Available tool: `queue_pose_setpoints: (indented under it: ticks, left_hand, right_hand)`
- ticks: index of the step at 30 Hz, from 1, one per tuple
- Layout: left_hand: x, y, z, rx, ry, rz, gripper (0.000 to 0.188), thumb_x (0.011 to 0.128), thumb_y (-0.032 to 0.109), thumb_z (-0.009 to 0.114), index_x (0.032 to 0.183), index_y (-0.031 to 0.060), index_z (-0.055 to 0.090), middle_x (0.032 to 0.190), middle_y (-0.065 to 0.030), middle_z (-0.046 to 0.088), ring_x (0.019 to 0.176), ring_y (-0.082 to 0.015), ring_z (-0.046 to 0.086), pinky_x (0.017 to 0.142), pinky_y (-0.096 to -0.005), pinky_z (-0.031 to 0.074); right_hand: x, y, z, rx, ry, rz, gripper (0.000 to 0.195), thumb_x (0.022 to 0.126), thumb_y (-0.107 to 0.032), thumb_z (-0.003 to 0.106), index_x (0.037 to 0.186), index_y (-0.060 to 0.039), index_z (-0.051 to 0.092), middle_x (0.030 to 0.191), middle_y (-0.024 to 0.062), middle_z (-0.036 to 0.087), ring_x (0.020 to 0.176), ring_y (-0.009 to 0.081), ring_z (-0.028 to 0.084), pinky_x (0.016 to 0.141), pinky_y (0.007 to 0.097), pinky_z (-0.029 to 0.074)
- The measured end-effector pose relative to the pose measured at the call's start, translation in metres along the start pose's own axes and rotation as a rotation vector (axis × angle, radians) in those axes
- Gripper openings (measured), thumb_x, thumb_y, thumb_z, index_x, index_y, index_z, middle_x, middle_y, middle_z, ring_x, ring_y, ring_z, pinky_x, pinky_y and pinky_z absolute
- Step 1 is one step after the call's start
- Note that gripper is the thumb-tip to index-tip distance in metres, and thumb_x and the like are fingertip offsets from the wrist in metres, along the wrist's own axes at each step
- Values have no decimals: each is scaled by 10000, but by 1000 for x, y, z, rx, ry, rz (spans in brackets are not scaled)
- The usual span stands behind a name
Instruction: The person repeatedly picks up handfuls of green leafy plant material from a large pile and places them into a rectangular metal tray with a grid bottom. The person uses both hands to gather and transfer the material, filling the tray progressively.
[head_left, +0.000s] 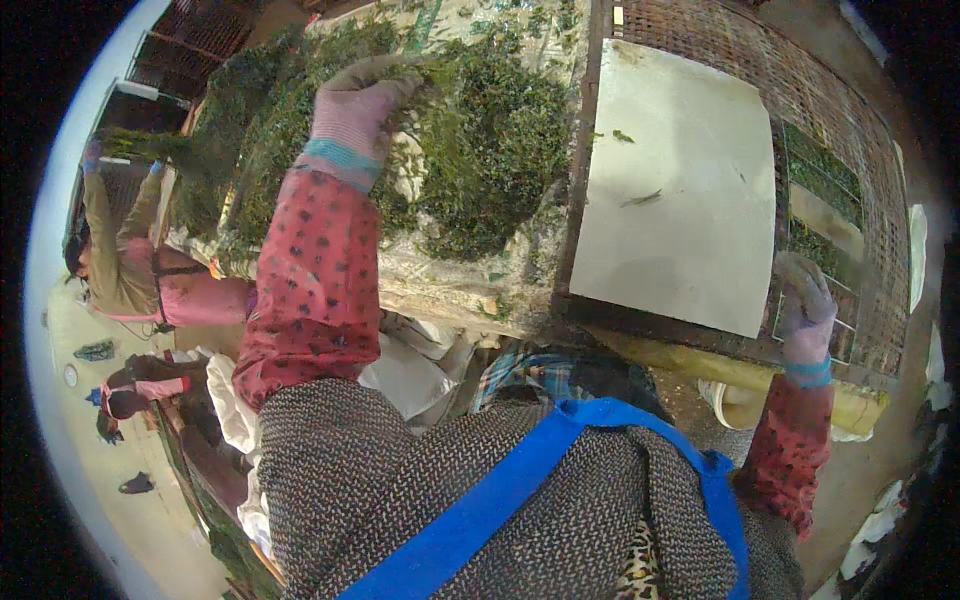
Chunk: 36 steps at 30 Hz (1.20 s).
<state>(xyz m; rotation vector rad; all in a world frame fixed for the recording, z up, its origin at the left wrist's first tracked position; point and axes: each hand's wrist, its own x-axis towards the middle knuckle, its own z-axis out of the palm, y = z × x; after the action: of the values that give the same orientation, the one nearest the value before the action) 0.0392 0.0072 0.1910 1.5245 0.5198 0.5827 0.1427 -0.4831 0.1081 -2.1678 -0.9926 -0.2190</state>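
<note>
My left hand, in a pinkish knitted glove with a turquoise cuff, reaches over heaped green leafy sprigs on the work table. Its fingers meet greenery at their tips; whether they grip it cannot be told. My right hand, gloved alike, is at the near edge of a framed rack holding strips of greenery; its fingers are blurred. Between the hands lies a pale, flat board with a few loose leaf bits on it.
A woven mat or rack stretches behind the board. A co-worker at the far left holds up greenery over the same table. Another person is farther off. White sacks lie below the table edge, and a yellowish pole runs along the front.
</note>
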Motion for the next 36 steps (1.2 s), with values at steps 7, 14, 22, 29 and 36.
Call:
queue_pose_setpoints:
  ticks: [7,14,22,29,36]
  left_hand:
    - [-1,62,35,235,-108,213,218,786,16,637,1003,18,639,866,-82,673,704,-134,636,525,-238,500]
    - [-2,116,133,194,-280,196,160,796,22,646,951,-20,636,869,-101,671,691,-166,641,608,-287,534]
    - [-40,84,332,179,-653,154,179,816,91,648,961,-12,628,761,-53,644,568,-94,556,474,-233,404]
    - [-80,66,486,-86,-980,136,286,770,-8,529,1042,-13,617,820,-79,665,634,-175,620,503,-284,479]
    - [-76,-20,529,857,-1083,1072,191,773,23,601,960,0,629,951,-85,643,771,-201,654,641,-306,546]
  right_hand:
    - [-10,2,-14,16,43,75,292,790,58,466,1026,-8,624,1051,140,617,946,245,615,804,330,486]
    - [-46,32,-49,32,130,129,426,688,117,392,1005,-6,648,1018,147,631,953,256,615,822,311,473]
    - [-118,63,-93,-71,251,317,378,688,12,464,999,-58,666,989,142,644,947,326,609,856,375,480]
    - [-180,91,-112,-9,353,511,294,756,52,525,988,-58,668,966,111,631,879,227,620,735,294,496]
    - [-201,110,-114,-131,353,568,327,758,88,522,998,-77,672,972,127,640,861,260,629,742,315,499]
